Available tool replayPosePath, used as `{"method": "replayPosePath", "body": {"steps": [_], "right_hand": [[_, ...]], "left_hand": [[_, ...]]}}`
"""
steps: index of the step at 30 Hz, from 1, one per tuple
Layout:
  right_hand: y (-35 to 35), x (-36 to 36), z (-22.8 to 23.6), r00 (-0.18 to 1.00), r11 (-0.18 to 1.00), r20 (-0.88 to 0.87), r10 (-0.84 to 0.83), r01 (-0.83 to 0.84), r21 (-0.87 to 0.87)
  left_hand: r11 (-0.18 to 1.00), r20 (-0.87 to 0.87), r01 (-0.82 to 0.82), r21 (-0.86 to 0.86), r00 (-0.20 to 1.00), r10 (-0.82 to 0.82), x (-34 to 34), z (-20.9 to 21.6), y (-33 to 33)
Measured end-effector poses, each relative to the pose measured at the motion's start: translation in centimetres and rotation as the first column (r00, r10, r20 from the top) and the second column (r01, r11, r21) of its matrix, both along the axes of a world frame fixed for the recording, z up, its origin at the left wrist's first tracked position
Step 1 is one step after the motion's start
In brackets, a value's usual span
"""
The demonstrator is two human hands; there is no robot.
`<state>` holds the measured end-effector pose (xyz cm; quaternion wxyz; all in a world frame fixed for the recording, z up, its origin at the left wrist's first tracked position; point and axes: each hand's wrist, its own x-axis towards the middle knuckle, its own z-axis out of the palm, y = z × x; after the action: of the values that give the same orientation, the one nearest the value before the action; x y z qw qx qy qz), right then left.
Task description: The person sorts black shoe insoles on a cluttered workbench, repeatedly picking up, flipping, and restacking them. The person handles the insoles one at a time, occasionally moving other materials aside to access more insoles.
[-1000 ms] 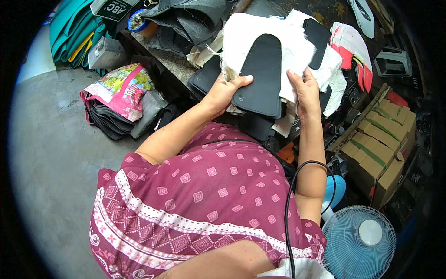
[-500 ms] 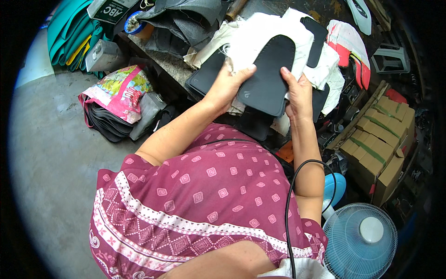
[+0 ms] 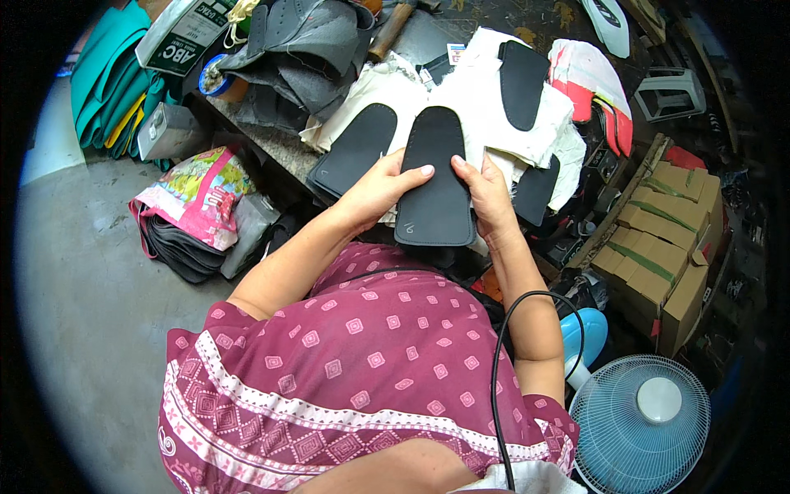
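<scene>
Working remotely, I grip a flat, black, round-topped, leather-like panel (image 3: 436, 193) by its sides, left hand (image 3: 380, 189) and right hand (image 3: 490, 196), over ragged white cloth's (image 3: 482, 111) near edge; even pressure should keep it unbent.

At the frame's lower right I have a blue fan (image 3: 640, 436); right of centre, cardboard boxes (image 3: 658, 235); left, a pink patterned bag (image 3: 202, 198); upper left, folded green sheets (image 3: 105, 78).
</scene>
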<state>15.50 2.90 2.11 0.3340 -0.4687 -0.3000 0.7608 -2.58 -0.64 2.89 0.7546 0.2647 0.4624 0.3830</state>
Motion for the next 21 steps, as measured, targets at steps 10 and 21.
{"method": "replayPosePath", "body": {"steps": [10,21], "right_hand": [[1.5,1.9,0.2,0.994,0.961,0.091,-0.055,0.027,0.276],[9.1,7.9,-0.9,0.915,0.844,0.080,-0.394,0.326,0.427]], "left_hand": [[0.989,0.046,-0.142,0.031,0.989,0.141,1.8,-0.9,3.8],[0.961,-0.080,-0.011,0.277,0.996,0.035,9.2,-3.2,16.4]]}}
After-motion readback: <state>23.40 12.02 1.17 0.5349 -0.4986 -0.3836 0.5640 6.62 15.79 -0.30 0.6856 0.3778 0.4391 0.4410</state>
